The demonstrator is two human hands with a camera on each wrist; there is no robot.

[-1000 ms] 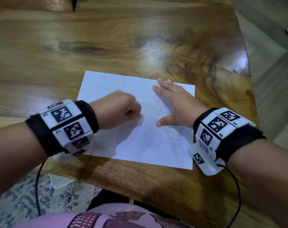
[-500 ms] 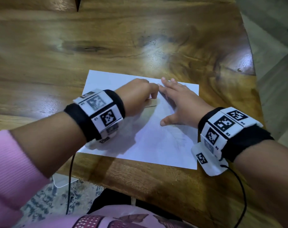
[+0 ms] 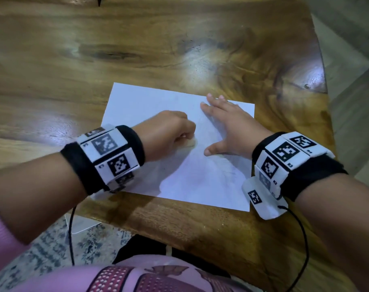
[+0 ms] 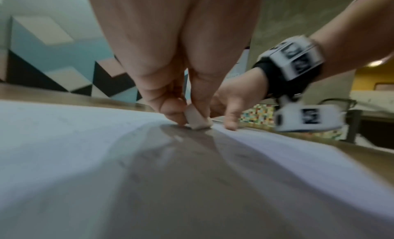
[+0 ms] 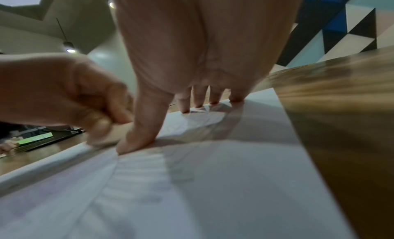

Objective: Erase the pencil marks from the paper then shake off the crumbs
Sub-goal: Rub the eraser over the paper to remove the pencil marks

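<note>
Erasing step is under way, by the look of it; the shake-off is not yet begun. The paper [image 3: 158, 114], a thin white sheet, is lying flat at centre frame in the head view, on a glossy wooden table [image 3: 137, 49] with dark swirling grain. The left hand [image 3: 169, 133] is curling into a fist and pinching a small pale eraser [image 4: 196, 119], rounded and worn at its lower edge, its tip touching the sheet just left of the other hand's thumb. The right hand [image 3: 232, 127] is lying spread, fingers [image 5: 199, 97] straight, fingertips and thumb pressing the sheet down at centre right of the frame. Faint grey pencil marks [image 3: 227, 171] are showing lower right on the sheet; they are blurred, so their shape cannot be told. Crumbs are too small to make out. Judgement: much of the near right area is likely left to rub, so the next move calls for short firm strokes toward those marks while the flat hand is bracing close by, since thin paper may wrinkle or tear under drag. Only after that would lifting and shaking make sense.
</note>
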